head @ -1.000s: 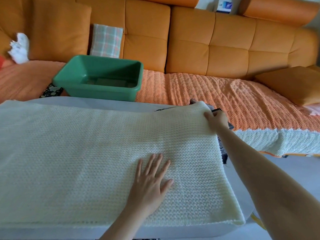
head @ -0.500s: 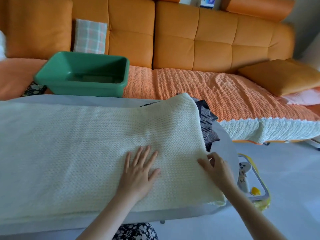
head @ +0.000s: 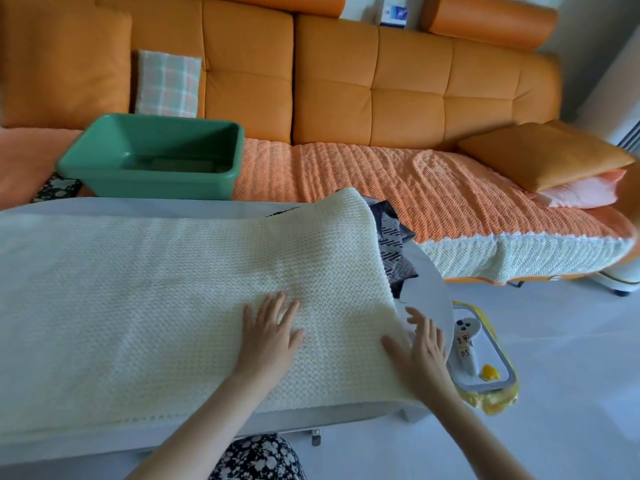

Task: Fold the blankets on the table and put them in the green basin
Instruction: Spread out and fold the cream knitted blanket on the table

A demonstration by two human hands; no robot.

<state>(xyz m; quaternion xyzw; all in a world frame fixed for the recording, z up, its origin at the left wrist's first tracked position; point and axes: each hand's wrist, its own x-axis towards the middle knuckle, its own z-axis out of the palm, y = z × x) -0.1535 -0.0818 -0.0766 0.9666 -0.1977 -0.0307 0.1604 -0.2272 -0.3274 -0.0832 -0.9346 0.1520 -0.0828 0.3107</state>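
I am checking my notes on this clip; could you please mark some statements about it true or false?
1. The cream knitted blanket lies spread over the white table. True.
2. The green plastic basin stands on the table. False: it stands on the orange sofa behind.
3. The left hand lies flat on the blanket. True.
4. A folded blanket lies in the basin. False: none is in it.
5. A dark patterned cloth peeks from under the blanket's right side. True.

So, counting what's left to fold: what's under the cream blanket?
A dark zigzag-patterned cloth pokes out from under the cream blanket's right edge, on the grey table. How far it runs beneath, or anything else there, is covered.
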